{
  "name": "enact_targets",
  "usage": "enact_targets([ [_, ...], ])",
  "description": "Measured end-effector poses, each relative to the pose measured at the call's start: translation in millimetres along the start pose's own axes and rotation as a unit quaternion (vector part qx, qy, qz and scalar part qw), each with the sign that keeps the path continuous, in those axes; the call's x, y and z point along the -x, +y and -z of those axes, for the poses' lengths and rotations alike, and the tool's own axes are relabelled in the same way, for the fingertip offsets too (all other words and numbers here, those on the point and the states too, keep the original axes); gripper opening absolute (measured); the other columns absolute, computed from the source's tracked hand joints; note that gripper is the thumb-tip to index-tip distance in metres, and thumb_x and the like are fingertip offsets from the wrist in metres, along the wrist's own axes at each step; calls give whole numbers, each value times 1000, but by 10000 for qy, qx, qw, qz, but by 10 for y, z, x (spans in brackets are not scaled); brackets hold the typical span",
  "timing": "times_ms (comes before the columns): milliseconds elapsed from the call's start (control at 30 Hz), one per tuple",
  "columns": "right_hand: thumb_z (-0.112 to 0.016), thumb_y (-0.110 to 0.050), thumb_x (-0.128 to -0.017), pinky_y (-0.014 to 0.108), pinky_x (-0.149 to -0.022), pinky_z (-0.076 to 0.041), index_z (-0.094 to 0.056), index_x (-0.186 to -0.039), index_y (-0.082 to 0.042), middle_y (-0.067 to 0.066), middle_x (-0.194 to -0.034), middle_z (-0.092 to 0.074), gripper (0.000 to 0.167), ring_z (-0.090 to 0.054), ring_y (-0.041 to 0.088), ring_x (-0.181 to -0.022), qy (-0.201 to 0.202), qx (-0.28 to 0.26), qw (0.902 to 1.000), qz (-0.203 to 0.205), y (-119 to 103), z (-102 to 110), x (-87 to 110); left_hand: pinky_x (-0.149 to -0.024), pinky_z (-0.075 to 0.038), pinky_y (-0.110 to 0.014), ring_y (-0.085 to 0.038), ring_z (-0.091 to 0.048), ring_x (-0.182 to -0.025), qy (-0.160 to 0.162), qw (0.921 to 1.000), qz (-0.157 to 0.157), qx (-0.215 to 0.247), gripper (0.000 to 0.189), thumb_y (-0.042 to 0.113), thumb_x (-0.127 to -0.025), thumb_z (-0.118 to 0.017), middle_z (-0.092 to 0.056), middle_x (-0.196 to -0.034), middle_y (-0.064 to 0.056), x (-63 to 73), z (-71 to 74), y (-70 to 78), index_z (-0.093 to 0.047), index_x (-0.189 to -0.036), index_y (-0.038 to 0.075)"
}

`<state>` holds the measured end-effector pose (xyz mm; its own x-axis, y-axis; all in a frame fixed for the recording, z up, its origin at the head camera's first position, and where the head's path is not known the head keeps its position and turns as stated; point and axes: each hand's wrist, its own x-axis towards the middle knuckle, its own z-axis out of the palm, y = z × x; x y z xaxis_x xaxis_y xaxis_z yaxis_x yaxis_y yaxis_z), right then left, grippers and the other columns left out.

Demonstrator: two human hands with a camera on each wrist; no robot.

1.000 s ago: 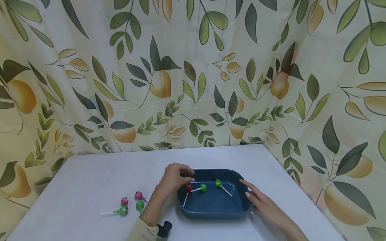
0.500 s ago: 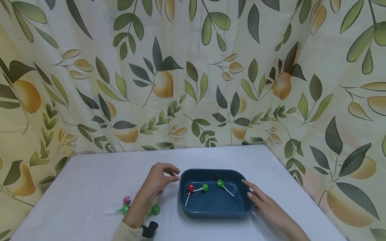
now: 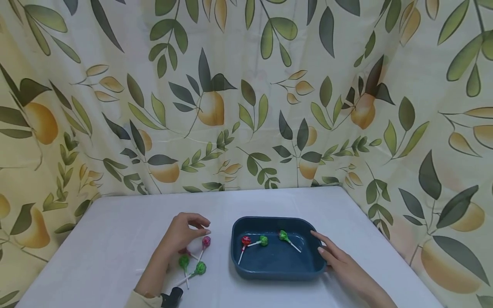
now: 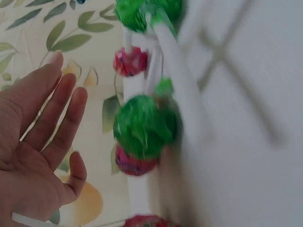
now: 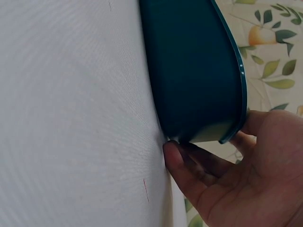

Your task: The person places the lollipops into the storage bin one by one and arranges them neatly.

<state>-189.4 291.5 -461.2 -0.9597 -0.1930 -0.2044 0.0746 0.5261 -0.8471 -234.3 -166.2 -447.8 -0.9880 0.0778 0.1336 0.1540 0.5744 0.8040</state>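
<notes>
My left hand hovers with parted, relaxed fingers and nothing in them, over a loose group of lollipops on the table. A pink lollipop lies just below its fingertips. Closer to me, two green lollipops, one beside the other, lie with their white sticks crossed; a reddish one is partly hidden by the hand. In the left wrist view a green lollipop is close to the camera, the hand apart from it. My right hand rests its fingers against the right end of a dark blue dish.
Inside the dish lie a red lollipop and two green ones, one near the red and the other farther right. A white cloth covers the table. A leaf-and-fruit patterned curtain hangs behind it.
My left hand has moved left from over the dish's left rim to the lollipops on the table. The right hand keeps its place at the dish's end.
</notes>
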Motion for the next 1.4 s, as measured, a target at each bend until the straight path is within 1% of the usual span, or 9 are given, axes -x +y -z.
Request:
enact_targets([
  [100,-46,-45,-110,49,-100,-50,-32,-162,-31,23,-167,-19,55,-36,48,-144,-19,26,10000,-62,-6,1,-2,-85,-53,-43,-15,-66,-92,8,10000,2,27,16,6,-86,-84,-74,-93,5,60,95,-88,-81,-100,13],
  [167,-46,-44,-110,49,-100,-50,-32,-162,-30,24,-167,-20,55,-37,48,-143,-18,20,9999,-97,-12,2,0,-84,-52,-42,-14,-66,-92,26,10000,87,-8,16,7,-86,-84,-74,-94,5,95,157,-142,-81,-100,13],
  [300,-45,-44,-111,49,-100,-50,-32,-162,-29,24,-167,-20,55,-38,48,-142,-10,4,9999,-115,-23,-1,-2,-88,-50,-47,-15,-65,-95,61,9994,303,-185,16,12,-87,-85,-73,-92,8,141,272,-229,-81,-102,16],
  [400,-45,-43,-111,49,-100,-50,-32,-162,-30,24,-167,-20,54,-37,48,-143,-7,27,9999,-96,-35,-3,-1,-90,-49,-53,-16,-65,-95,18,9989,380,-281,18,14,-86,-86,-72,-93,8,177,360,-304,-81,-103,16],
  [633,-44,-42,-111,48,-100,-50,-34,-161,-32,23,-167,-22,52,-40,47,-142,28,38,10000,32,-12,-5,-3,-90,-51,-52,-19,-66,-96,-294,9966,693,-331,19,11,-85,-85,-74,-98,3,327,584,-524,-80,-104,13],
  [867,-45,-43,-111,49,-100,-50,-33,-162,-31,23,-167,-20,54,-35,49,-144,6,84,10000,-13,-20,-2,-3,-90,-51,-49,-21,-66,-97,-648,9912,1060,-450,26,18,-81,-89,-73,-107,-2,500,771,-714,-80,-105,12],
  [1067,-45,-43,-111,49,-100,-50,-32,-162,-30,24,-167,-20,54,-37,49,-143,-1,106,9999,-60,-42,-6,9,-81,-51,-40,-19,-63,-91,-707,9886,1208,-548,26,14,-81,-88,-73,-105,-1,564,816,-746,-81,-106,13],
  [1233,-44,-40,-112,49,-100,-50,-32,-162,-30,25,-166,-22,53,-40,47,-141,5,25,10000,-61,-37,-12,17,-76,-49,-38,-20,-59,-87,-762,9872,1293,-534,24,11,-81,-87,-71,-99,0,569,801,-718,-81,-105,13],
  [1400,-45,-43,-111,49,-100,-50,-33,-162,-30,25,-166,-23,54,-41,48,-141,22,105,9999,-64,-45,-10,15,-71,-48,-37,-22,-56,-82,-856,9864,1350,-394,24,8,-81,-86,-70,-94,0,593,782,-711,-80,-104,11],
])
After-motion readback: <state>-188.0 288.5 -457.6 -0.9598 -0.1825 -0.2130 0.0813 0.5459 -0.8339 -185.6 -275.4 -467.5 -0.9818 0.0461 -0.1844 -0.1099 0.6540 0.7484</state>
